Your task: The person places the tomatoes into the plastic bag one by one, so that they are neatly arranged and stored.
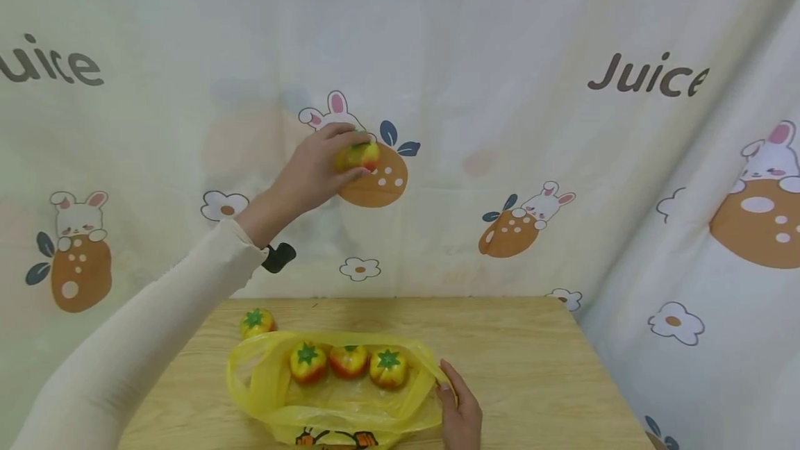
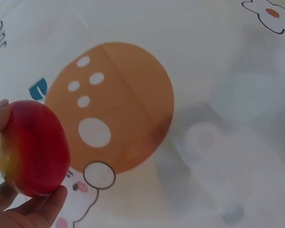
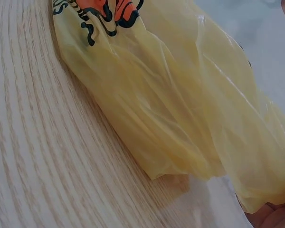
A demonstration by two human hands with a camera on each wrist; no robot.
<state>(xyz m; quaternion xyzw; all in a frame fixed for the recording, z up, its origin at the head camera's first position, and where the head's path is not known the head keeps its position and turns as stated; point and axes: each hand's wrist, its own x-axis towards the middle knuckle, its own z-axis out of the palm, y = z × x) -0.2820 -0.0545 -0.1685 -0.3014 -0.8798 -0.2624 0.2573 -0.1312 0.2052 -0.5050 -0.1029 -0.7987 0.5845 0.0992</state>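
Observation:
My left hand (image 1: 312, 167) grips a toy persimmon (image 1: 365, 156), raised high over the table in front of the curtain. In the left wrist view its glossy red underside (image 2: 35, 147) shows between thumb and fingers. My right hand (image 1: 462, 414) pinches the right edge of a yellow plastic bag (image 1: 265, 387), whose mouth is spread wide. Inside the bag sit three yellow-red persimmons (image 1: 388, 369) with green leafy tops, side by side. The right wrist view shows the bag's wrinkled side (image 3: 171, 104), with fingertips (image 3: 275, 217) at its lower right corner.
Behind the bag's left end another persimmon (image 1: 257, 323) stands on the wooden table (image 1: 525, 380). A pale curtain (image 1: 437, 242) printed with rabbits, fruit and flowers hangs along the table's back edge and right side.

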